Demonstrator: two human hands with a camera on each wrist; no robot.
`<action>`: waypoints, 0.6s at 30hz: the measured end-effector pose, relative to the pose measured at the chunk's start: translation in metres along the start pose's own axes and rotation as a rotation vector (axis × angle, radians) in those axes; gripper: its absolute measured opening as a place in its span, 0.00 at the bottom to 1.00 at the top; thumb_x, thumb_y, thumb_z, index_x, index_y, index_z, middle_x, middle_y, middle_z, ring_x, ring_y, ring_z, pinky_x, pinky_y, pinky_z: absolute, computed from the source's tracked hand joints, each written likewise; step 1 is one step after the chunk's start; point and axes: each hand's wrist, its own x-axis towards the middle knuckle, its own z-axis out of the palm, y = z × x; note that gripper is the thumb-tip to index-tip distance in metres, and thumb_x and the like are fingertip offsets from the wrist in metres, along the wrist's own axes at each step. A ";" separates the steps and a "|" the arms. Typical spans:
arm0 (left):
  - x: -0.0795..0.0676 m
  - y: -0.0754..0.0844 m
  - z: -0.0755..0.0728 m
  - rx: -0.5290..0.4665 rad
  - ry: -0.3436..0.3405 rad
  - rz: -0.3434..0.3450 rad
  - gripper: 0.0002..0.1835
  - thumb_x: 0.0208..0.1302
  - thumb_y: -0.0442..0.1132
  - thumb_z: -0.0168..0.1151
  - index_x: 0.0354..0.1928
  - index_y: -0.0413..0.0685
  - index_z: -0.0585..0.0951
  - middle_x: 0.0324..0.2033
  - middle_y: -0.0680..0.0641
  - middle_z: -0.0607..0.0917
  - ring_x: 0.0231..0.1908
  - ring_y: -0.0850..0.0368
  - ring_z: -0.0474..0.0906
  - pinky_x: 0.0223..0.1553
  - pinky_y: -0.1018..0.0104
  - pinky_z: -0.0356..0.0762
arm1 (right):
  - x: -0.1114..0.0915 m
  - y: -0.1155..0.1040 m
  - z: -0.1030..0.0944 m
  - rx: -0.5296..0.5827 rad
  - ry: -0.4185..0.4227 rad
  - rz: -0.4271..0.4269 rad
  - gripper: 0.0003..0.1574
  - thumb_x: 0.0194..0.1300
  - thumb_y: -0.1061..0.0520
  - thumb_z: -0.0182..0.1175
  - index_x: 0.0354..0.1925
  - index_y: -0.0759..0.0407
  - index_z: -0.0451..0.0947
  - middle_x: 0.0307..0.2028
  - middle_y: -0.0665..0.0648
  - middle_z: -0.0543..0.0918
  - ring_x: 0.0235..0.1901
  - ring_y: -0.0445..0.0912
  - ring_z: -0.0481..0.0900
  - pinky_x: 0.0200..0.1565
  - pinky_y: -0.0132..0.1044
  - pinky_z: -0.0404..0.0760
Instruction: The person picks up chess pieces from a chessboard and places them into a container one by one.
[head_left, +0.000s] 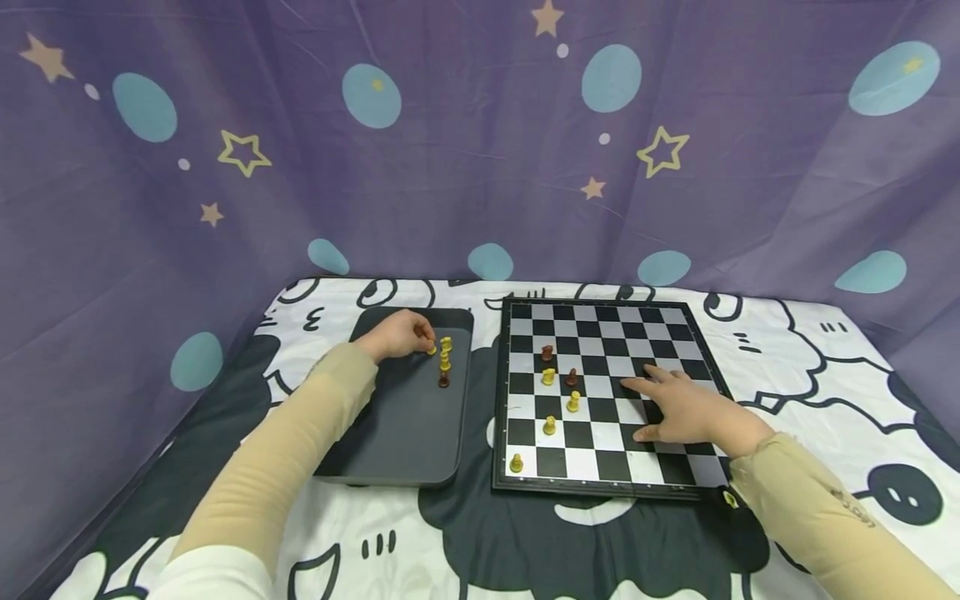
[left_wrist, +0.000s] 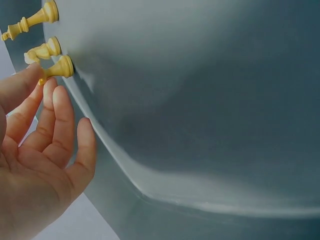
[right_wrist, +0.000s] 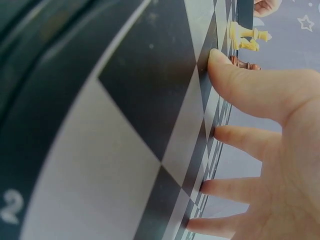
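My left hand [head_left: 401, 335] is over the far part of the dark grey tray [head_left: 397, 433]. Its thumb and fingertips pinch the upper end of a yellow chess piece [left_wrist: 63, 67], whose head they partly cover. Close beside that piece stand a yellow knight [left_wrist: 46, 49] and a taller yellow piece [left_wrist: 35, 19]. A brown chess piece [head_left: 444, 379] stands nearest me in this row. On the right, my right hand [head_left: 686, 408] touches the chessboard [head_left: 611, 462] with spread fingers and holds nothing; its thumb [right_wrist: 227, 75] and fingertips meet the squares.
On the board's left half stand several pieces, among them a brown knight [head_left: 547, 353], a yellow knight [head_left: 548, 377], a brown piece [head_left: 572, 378] and a yellow pawn [head_left: 516, 463] at the near left corner. A patterned cloth [head_left: 360, 533] covers the table; a purple curtain [head_left: 480, 192] hangs behind.
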 end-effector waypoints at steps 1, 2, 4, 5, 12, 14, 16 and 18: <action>0.000 0.000 0.000 0.000 0.000 -0.003 0.07 0.62 0.33 0.62 0.39 0.37 0.83 0.34 0.42 0.85 0.33 0.54 0.78 0.36 0.64 0.74 | 0.000 0.000 0.000 0.000 0.000 0.001 0.51 0.48 0.38 0.70 0.66 0.53 0.66 0.66 0.76 0.58 0.62 0.78 0.55 0.53 0.71 0.64; 0.001 0.001 0.001 -0.001 0.002 -0.002 0.07 0.62 0.33 0.62 0.39 0.37 0.83 0.34 0.42 0.85 0.33 0.54 0.78 0.36 0.64 0.74 | 0.000 0.000 0.000 -0.001 0.001 0.002 0.51 0.48 0.38 0.70 0.66 0.53 0.66 0.67 0.76 0.58 0.62 0.78 0.55 0.53 0.71 0.64; 0.001 0.001 0.001 -0.001 0.002 -0.006 0.07 0.62 0.33 0.61 0.39 0.37 0.83 0.34 0.42 0.85 0.33 0.54 0.78 0.36 0.63 0.74 | 0.000 0.000 0.001 -0.002 0.002 0.001 0.50 0.49 0.38 0.70 0.66 0.53 0.66 0.67 0.76 0.58 0.62 0.78 0.55 0.52 0.71 0.64; 0.001 0.001 0.001 0.000 0.003 -0.010 0.06 0.62 0.33 0.62 0.39 0.37 0.83 0.34 0.42 0.85 0.33 0.54 0.78 0.36 0.64 0.74 | 0.000 0.000 0.001 -0.002 0.002 0.001 0.50 0.49 0.38 0.70 0.66 0.53 0.66 0.67 0.76 0.58 0.62 0.78 0.55 0.52 0.71 0.64; 0.001 0.002 0.001 0.006 0.007 -0.020 0.07 0.61 0.34 0.62 0.39 0.38 0.82 0.34 0.43 0.85 0.33 0.54 0.78 0.37 0.64 0.74 | 0.000 -0.001 0.001 -0.001 0.002 0.003 0.51 0.48 0.38 0.70 0.66 0.53 0.66 0.66 0.76 0.58 0.62 0.78 0.55 0.53 0.72 0.63; -0.001 0.002 0.001 0.007 0.008 -0.024 0.07 0.61 0.34 0.62 0.40 0.38 0.82 0.34 0.43 0.85 0.34 0.54 0.78 0.38 0.63 0.74 | 0.000 -0.001 0.000 -0.004 0.001 0.004 0.51 0.48 0.38 0.70 0.66 0.53 0.66 0.66 0.76 0.58 0.62 0.78 0.55 0.53 0.72 0.63; -0.001 0.002 0.000 0.003 0.007 -0.034 0.08 0.61 0.34 0.62 0.40 0.38 0.82 0.35 0.43 0.85 0.35 0.54 0.78 0.39 0.62 0.75 | 0.000 -0.001 0.000 -0.005 -0.002 0.005 0.51 0.48 0.37 0.70 0.66 0.53 0.66 0.66 0.76 0.58 0.62 0.78 0.55 0.52 0.71 0.63; -0.002 0.002 -0.001 0.004 0.008 -0.034 0.08 0.62 0.35 0.62 0.41 0.38 0.82 0.36 0.43 0.85 0.36 0.53 0.79 0.40 0.62 0.75 | 0.000 -0.001 0.000 -0.005 -0.004 0.007 0.51 0.48 0.37 0.70 0.66 0.53 0.66 0.66 0.76 0.58 0.62 0.78 0.55 0.52 0.71 0.64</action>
